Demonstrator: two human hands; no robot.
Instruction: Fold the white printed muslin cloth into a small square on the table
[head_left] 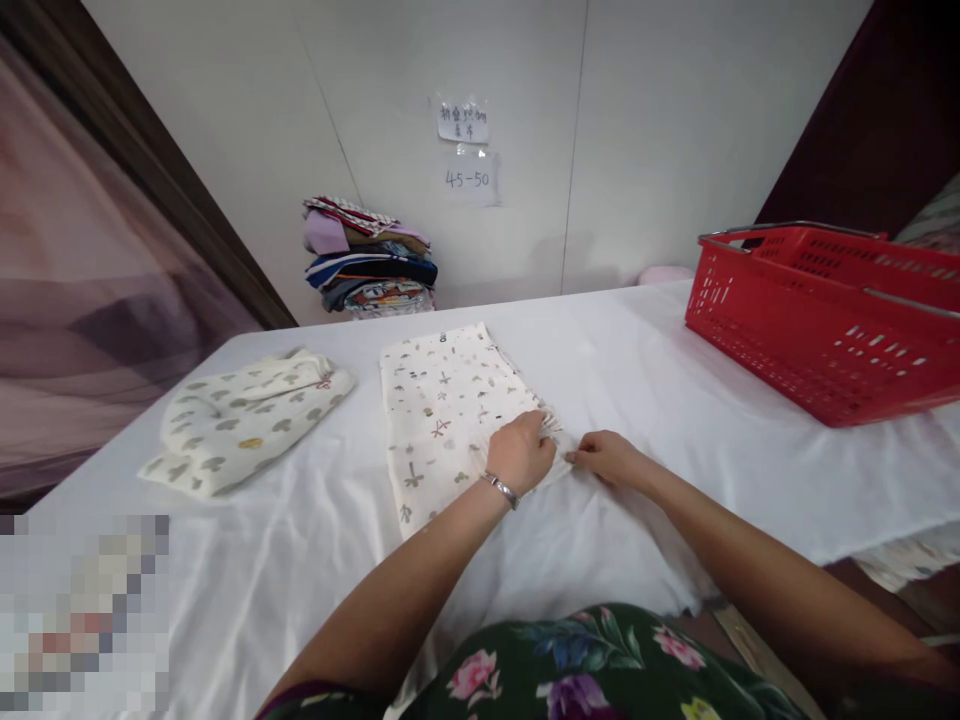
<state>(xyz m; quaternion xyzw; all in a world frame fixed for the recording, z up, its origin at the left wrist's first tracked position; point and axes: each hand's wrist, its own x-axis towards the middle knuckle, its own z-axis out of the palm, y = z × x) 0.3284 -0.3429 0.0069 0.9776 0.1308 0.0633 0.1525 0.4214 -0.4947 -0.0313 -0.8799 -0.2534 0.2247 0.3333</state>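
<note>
Now we've got the patterned cloth [442, 400] left of the red basket [817, 340], left hand [523, 450] and right hand [609, 458] both pinching its gathered edge. One uneven tug could skew it, or catching the wrinkled tablecloth [637, 370] beneath might drag both layers.

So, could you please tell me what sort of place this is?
Probably an indoor workspace for handling fabrics, though I cannot be certain. A white-covered table has a printed cloth laid flat near its middle, a stack of folded fabrics stands behind, and handwritten notes hang on the wall.
</note>
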